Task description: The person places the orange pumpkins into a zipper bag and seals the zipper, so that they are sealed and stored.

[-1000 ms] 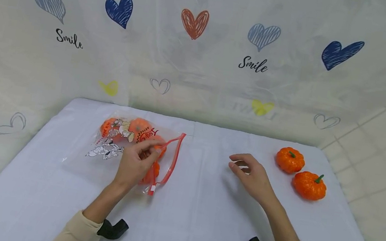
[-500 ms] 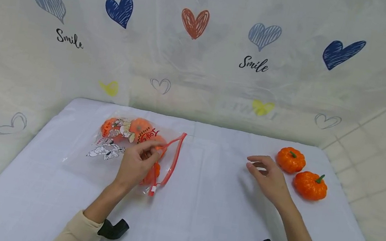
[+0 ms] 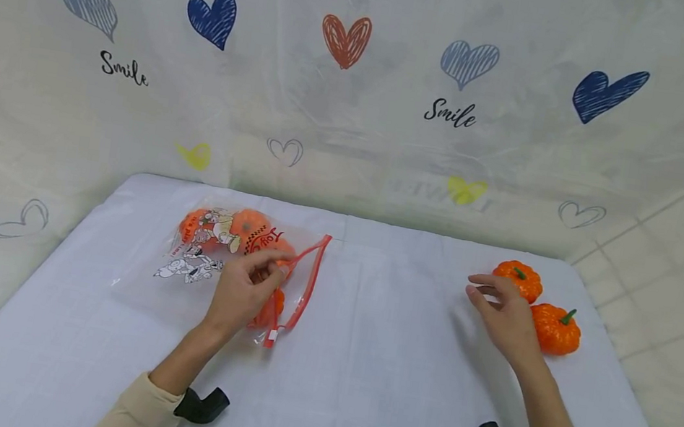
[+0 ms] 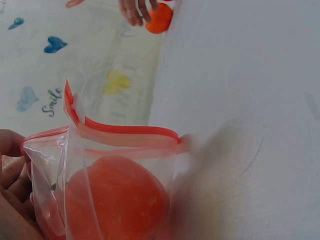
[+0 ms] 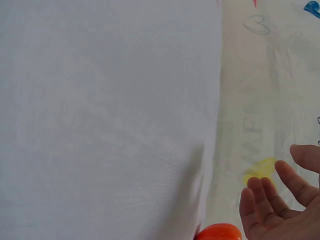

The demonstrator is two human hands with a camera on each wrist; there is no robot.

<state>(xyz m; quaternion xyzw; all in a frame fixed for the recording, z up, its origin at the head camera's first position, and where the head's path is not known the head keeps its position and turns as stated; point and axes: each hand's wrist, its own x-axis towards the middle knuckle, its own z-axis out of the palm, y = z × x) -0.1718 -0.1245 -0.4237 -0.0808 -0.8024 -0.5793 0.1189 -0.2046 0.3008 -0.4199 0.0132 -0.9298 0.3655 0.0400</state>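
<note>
My left hand (image 3: pixel 243 292) pinches the upper edge of a clear plastic zip bag (image 3: pixel 182 297) at its red-edged mouth, which gapes toward the right. Several orange pumpkins lie inside; one pumpkin (image 4: pixel 117 195) shows large through the film in the left wrist view. My right hand (image 3: pixel 507 321) is above the table at the right with relaxed, spread fingers and holds nothing. Close by it are two loose orange pumpkins: the farther pumpkin (image 3: pixel 523 277) and the nearer pumpkin (image 3: pixel 558 333), which has a green stem and is partly covered by the hand in the head view.
A white cloth covers the table (image 3: pixel 360 362). Behind it hangs a pale curtain (image 3: pixel 380 131) printed with hearts and "Smile". Each wrist wears a black camera mount, such as the left mount (image 3: pixel 202 405).
My right hand has moved steadily right, from the middle-right of the table to the two loose pumpkins, which it now overlaps. The left hand and the bag have stayed put.
</note>
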